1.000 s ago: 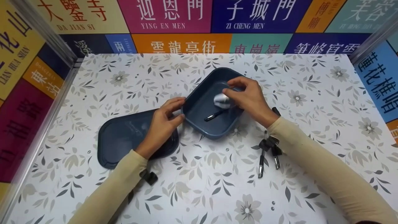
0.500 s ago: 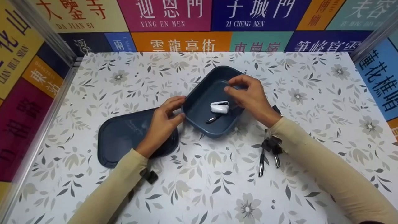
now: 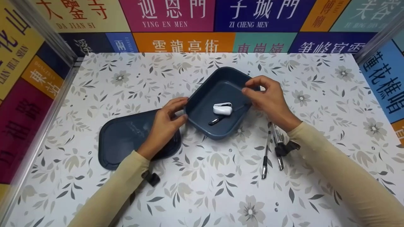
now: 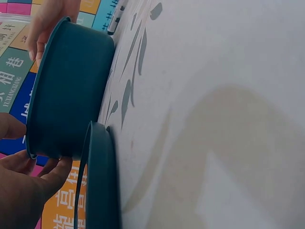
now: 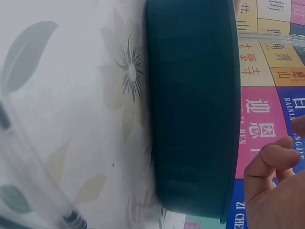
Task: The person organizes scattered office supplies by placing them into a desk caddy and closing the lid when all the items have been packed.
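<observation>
A dark blue plastic box (image 3: 217,132) stands lidless on the table. Inside it lie a small white stapler (image 3: 222,109) and, partly under that, a black pen (image 3: 214,121). My left hand (image 3: 164,126) holds the box's left corner between thumb and fingers; in the left wrist view the fingers (image 4: 55,174) lie against the outer wall. Over the box's right rim hovers my right hand (image 3: 271,99), its fingers loosely bent and holding nothing. The right wrist view shows that hand (image 5: 276,176) beyond the box's side wall (image 5: 193,109).
The matching lid (image 3: 121,138) lies left of the box, partly beneath my left forearm. A clear pen (image 3: 266,157) and a marker (image 3: 277,135) rest beside my right wrist. Printed panels (image 3: 176,15) border the flower-patterned tabletop (image 3: 202,189) at the back and sides.
My right hand let go of the white stapler, which now rests in the box, and moved right towards the rim. My left hand stayed at the corner.
</observation>
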`<state>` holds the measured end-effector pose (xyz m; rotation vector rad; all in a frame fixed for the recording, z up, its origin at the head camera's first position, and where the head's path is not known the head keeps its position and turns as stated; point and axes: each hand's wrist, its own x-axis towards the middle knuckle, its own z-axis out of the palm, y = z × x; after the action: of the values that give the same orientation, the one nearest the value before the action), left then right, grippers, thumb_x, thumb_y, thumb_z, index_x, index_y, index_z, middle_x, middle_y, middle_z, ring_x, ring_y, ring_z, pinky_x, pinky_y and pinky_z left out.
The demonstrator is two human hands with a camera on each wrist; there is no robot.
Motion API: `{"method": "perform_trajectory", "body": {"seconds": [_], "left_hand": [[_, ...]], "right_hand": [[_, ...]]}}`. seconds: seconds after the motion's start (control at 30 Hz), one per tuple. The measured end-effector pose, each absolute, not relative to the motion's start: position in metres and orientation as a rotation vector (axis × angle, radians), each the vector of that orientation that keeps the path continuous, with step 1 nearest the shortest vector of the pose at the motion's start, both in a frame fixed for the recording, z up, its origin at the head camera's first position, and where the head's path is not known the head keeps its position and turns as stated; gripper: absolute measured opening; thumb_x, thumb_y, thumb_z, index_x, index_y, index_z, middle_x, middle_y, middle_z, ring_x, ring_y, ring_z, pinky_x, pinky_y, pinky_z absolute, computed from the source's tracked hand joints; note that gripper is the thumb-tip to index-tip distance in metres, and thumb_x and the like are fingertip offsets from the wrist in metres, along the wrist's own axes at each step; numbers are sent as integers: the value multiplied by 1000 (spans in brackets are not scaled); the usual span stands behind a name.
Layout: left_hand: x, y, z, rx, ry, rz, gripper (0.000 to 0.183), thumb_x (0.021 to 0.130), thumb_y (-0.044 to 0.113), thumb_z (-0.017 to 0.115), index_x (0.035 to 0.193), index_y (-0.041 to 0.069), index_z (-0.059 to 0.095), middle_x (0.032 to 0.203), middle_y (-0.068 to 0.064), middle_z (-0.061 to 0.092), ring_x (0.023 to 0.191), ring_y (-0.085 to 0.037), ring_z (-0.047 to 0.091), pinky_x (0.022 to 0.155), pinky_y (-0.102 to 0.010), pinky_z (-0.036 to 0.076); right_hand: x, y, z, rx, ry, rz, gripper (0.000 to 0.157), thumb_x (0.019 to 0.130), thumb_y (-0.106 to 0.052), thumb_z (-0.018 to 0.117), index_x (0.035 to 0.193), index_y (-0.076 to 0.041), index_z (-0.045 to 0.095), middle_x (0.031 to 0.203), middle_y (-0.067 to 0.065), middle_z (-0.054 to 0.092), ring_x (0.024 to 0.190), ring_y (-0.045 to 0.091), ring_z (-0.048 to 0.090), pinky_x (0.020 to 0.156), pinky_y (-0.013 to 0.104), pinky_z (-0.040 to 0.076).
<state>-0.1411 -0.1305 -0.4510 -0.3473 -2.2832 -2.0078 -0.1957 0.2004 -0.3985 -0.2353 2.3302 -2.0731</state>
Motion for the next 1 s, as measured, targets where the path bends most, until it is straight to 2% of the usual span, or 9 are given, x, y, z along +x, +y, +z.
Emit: {"method": "perform_trajectory", "body": {"seconds": [0.13, 0.33, 0.47, 0.6, 0.7, 0.87, 1.0], "left_hand": [[-142, -131, -452, -343, -2276, -2026, 49, 93, -8, 70, 142, -9, 68, 152, -14, 65, 133, -33, 68, 101, -35, 56], [-142, -131, -453, -353, -2245, -2053, 49, 92, -10, 70, 142, -11, 67, 151, -16, 64, 133, -35, 68, 109, -53, 55], [-142, -131, -453, -359, -2241, -2056, 49, 92, -10, 70, 141, -11, 67, 151, -16, 64, 132, -35, 68, 109, -52, 55], [-144, -130, -452, -359, -2247, -2052, 49, 92, -11, 70, 141, -11, 68, 151, -16, 65, 132, -35, 68, 108, -54, 55], [-143, -131, -452, -359, -2260, -2033, 49, 93, -9, 71, 142, -9, 68, 151, -14, 65, 133, -33, 68, 106, -50, 55], [-141, -132, -452, -355, -2274, -2012, 49, 93, -8, 71, 143, -8, 68, 151, -13, 65, 133, -33, 67, 101, -34, 54], [-142, -132, -453, -347, -2270, -2020, 49, 93, -8, 72, 142, -9, 68, 151, -13, 65, 133, -33, 67, 102, -34, 55]], "right_hand": [[-192, 207, -397, -237, 2301, -2082, 19, 98, -11, 82, 115, -4, 74, 107, 8, 66, 52, 7, 45, 47, 21, 35], [-185, 220, -394, -228, 2274, -2081, 20, 99, -10, 81, 117, -3, 74, 114, 11, 67, 52, 5, 46, 46, 19, 32], [-182, 231, -391, -197, 2280, -2097, 23, 99, -9, 82, 118, 0, 73, 116, 12, 68, 51, 4, 47, 46, 18, 33], [-178, 244, -390, -170, 2327, -2071, 23, 99, -13, 82, 118, -3, 74, 114, 9, 70, 53, 5, 49, 48, 19, 39], [-174, 251, -390, -170, 2357, -2041, 23, 100, -14, 82, 119, -3, 75, 115, 8, 70, 53, 8, 50, 49, 21, 41], [-167, 262, -392, -193, 2354, -2025, 23, 102, -14, 80, 120, -1, 74, 118, 10, 68, 52, 8, 47, 50, 22, 41], [-161, 270, -394, -169, 2355, -2018, 23, 101, -12, 80, 120, -2, 73, 114, 9, 69, 53, 7, 46, 50, 22, 37]]}}
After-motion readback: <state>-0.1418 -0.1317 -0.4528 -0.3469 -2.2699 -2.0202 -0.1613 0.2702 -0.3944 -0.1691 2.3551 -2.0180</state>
